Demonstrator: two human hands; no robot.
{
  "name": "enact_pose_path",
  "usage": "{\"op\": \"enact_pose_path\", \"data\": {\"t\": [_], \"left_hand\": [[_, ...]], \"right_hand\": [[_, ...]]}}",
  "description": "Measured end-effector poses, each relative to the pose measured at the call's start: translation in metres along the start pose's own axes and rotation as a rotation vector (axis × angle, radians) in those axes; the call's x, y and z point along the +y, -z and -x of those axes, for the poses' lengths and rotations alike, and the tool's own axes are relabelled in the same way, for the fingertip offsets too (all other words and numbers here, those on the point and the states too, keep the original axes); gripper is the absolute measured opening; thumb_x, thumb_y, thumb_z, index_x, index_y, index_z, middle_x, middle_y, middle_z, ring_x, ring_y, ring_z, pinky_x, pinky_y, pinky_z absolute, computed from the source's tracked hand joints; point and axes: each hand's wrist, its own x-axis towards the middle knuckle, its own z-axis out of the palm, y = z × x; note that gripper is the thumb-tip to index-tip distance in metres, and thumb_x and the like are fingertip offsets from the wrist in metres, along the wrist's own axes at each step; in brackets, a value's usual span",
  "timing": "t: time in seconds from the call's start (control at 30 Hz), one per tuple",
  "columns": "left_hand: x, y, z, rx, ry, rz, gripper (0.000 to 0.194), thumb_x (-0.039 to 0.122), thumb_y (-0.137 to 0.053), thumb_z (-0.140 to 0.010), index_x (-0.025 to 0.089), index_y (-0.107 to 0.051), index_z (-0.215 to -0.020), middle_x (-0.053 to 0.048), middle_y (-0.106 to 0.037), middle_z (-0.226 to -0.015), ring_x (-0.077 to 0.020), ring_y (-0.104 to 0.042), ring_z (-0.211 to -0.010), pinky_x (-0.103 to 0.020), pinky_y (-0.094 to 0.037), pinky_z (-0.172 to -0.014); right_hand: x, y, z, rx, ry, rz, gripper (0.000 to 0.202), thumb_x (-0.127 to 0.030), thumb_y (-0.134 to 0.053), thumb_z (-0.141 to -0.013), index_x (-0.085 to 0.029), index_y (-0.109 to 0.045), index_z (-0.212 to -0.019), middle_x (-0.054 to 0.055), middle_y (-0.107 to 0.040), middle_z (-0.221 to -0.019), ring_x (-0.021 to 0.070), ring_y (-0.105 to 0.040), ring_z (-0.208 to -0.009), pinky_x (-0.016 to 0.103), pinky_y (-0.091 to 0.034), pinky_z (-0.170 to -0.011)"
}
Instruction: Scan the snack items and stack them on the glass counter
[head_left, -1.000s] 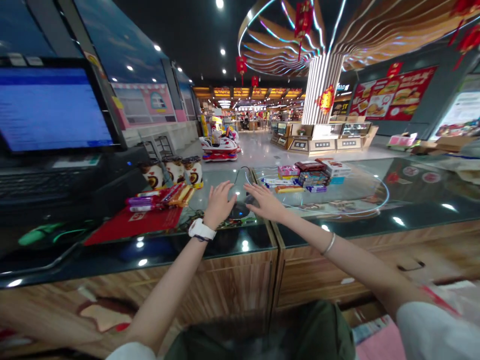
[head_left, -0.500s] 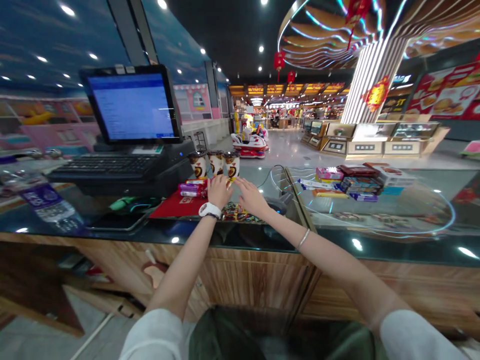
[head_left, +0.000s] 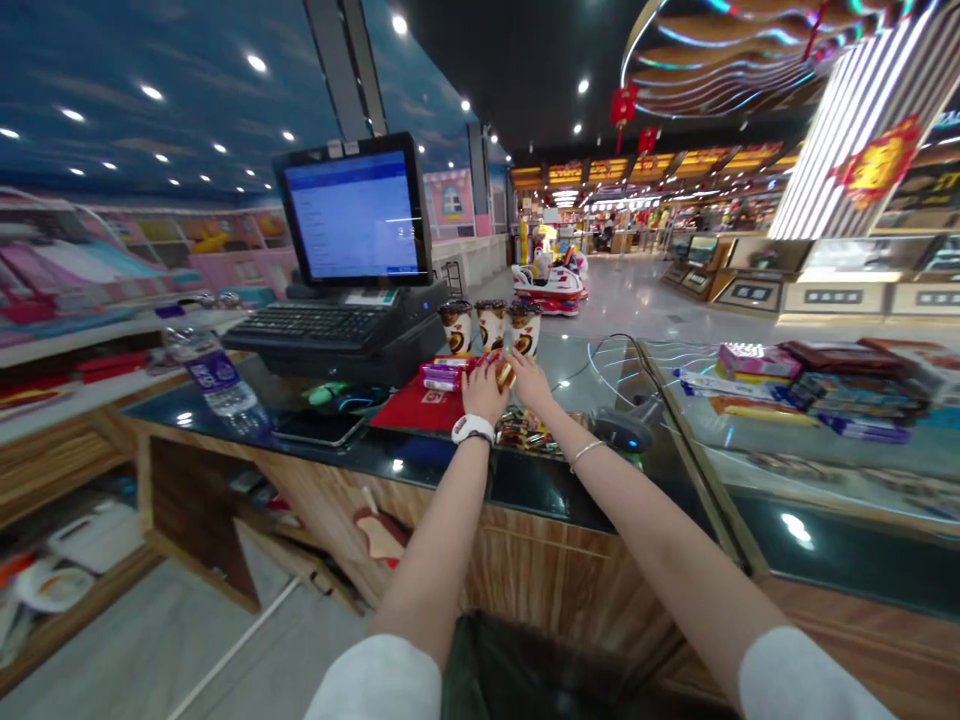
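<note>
Left hand (head_left: 485, 389) and right hand (head_left: 531, 381) have shifted from over clear glass countertop (head_left: 571, 362) to shiny gold-wrapped snack bars (head_left: 506, 377), now within handling reach; cannot tell whether either grips.

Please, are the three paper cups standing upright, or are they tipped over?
Upright: the cups stand beyond the left hand, dark tops uppermost.

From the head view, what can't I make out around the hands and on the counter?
- Head view: how many wrapped snacks lie by the left hand, which partly covers them.
- Head view: whether the right hand grips the gold packet; the hands cover any contact.
- Head view: text on the monitor, too small.
- Head view: labels on the stacked boxes, blurred; the right edge crops the pile.
</note>
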Motion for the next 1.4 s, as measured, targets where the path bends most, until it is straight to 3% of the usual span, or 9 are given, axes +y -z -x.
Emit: {"op": "enact_pose_path", "data": {"t": [0.27, 0.47, 0.7, 0.9, 1.1, 1.27, 1.4], "left_hand": [[-0.002, -0.012, 0.0, -0.014, -0.017, -0.051, 0.037, 0.025, -0.057, -0.089, 0.016, -0.061, -0.125, -0.012, -0.068, -0.127, -0.0275, -0.056, -0.127, -0.047, -0.027, -0.121], [-0.001, -0.013, 0.001, 0.02, -0.006, -0.09, 0.033, 0.019, -0.061, -0.086, 0.015, -0.062, -0.119, -0.014, -0.069, -0.12, -0.0261, -0.057, -0.122, -0.045, -0.031, -0.118], [0.0, -0.008, 0.003, 0.054, -0.057, -0.1, 0.033, 0.015, -0.056, -0.089, 0.016, -0.063, -0.121, -0.013, -0.067, -0.122, -0.0277, -0.057, -0.121, -0.049, -0.024, -0.123], [-0.001, 0.0, 0.004, 0.155, -0.085, -0.048, 0.043, 0.013, -0.038, -0.096, 0.026, -0.06, -0.131, -0.005, -0.065, -0.134, -0.0261, -0.057, -0.121, -0.051, -0.028, -0.122], [0.001, 0.014, 0.004, 0.287, -0.118, 0.012, 0.042, 0.017, -0.042, -0.098, 0.029, -0.057, -0.134, -0.004, -0.063, -0.137, -0.0241, -0.054, -0.125, -0.051, -0.024, -0.124], [0.009, 0.024, 0.008, 0.352, -0.141, 0.083, 0.04, 0.02, -0.042, -0.099, 0.027, -0.055, -0.137, -0.004, -0.062, -0.138, -0.021, -0.054, -0.126, -0.046, -0.026, -0.123], [0.024, 0.031, 0.014, 0.307, -0.248, 0.132, 0.039, 0.025, -0.041, -0.101, 0.027, -0.054, -0.138, -0.004, -0.06, -0.142, -0.0204, -0.053, -0.13, -0.043, -0.028, -0.122]], "right_hand": [[0.015, -0.021, -0.02, -0.055, 0.106, 0.012, 0.073, 0.001, -0.041, -0.085, -0.025, -0.04, -0.153, 0.005, -0.039, -0.16, 0.0303, -0.032, -0.149, 0.051, -0.037, -0.115], [0.022, -0.029, -0.021, -0.031, 0.159, -0.032, 0.061, 0.0, -0.045, -0.084, -0.023, -0.059, -0.139, 0.008, -0.055, -0.148, 0.029, -0.043, -0.142, 0.054, -0.036, -0.115], [0.022, -0.023, -0.017, 0.037, 0.183, -0.078, 0.053, 0.001, -0.043, -0.084, -0.019, -0.065, -0.128, 0.01, -0.066, -0.135, 0.0268, -0.053, -0.13, 0.048, -0.037, -0.112], [0.01, -0.011, -0.008, 0.174, 0.178, -0.077, 0.043, -0.003, -0.041, -0.088, -0.013, -0.067, -0.121, 0.016, -0.07, -0.123, 0.0272, -0.059, -0.118, 0.042, -0.041, -0.105], [-0.004, 0.015, -0.002, 0.329, 0.212, -0.023, 0.043, -0.005, -0.037, -0.092, -0.014, -0.064, -0.124, 0.014, -0.069, -0.126, 0.0259, -0.056, -0.119, 0.043, -0.038, -0.108], [0.0, 0.059, 0.006, 0.335, 0.352, 0.154, 0.037, -0.013, -0.042, -0.096, -0.018, -0.064, -0.125, 0.011, -0.068, -0.126, 0.028, -0.052, -0.124, 0.049, -0.027, -0.118], [0.017, 0.091, 0.024, 0.305, 0.415, 0.234, 0.036, -0.015, -0.043, -0.097, -0.021, -0.064, -0.126, 0.011, -0.069, -0.121, 0.0286, -0.051, -0.124, 0.055, -0.02, -0.122]]}}
